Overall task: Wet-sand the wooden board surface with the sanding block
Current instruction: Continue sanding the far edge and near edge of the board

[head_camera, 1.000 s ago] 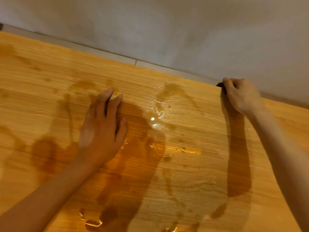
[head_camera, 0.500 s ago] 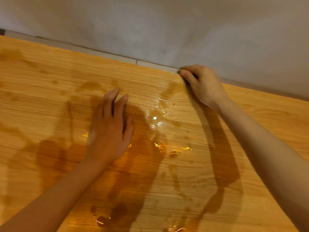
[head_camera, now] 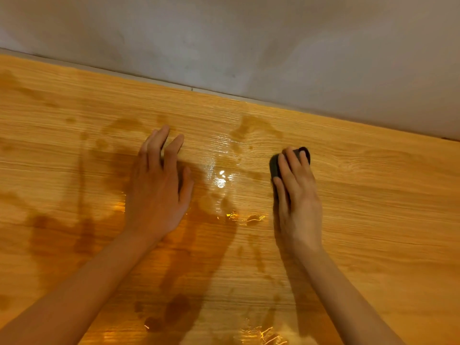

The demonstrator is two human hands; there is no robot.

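Observation:
The wooden board point(head_camera: 373, 195) fills most of the view, light orange with dark wet patches and shining water in its middle. My right hand point(head_camera: 297, 195) lies flat over a dark sanding block point(head_camera: 275, 168) and presses it on the board, right of centre; only the block's left and far edges show past my fingers. My left hand point(head_camera: 158, 190) rests palm down on the wet wood, fingers slightly spread, holding nothing, about a hand's width left of the block.
A grey wall point(head_camera: 249, 41) runs along the board's far edge, with a thin pale strip point(head_camera: 174, 84) at the joint. Puddles of water point(head_camera: 221, 180) glint between my hands and near the bottom edge.
My right hand has drawn the block back from the board's far edge toward me, into the middle of the board. My left hand has stayed in place.

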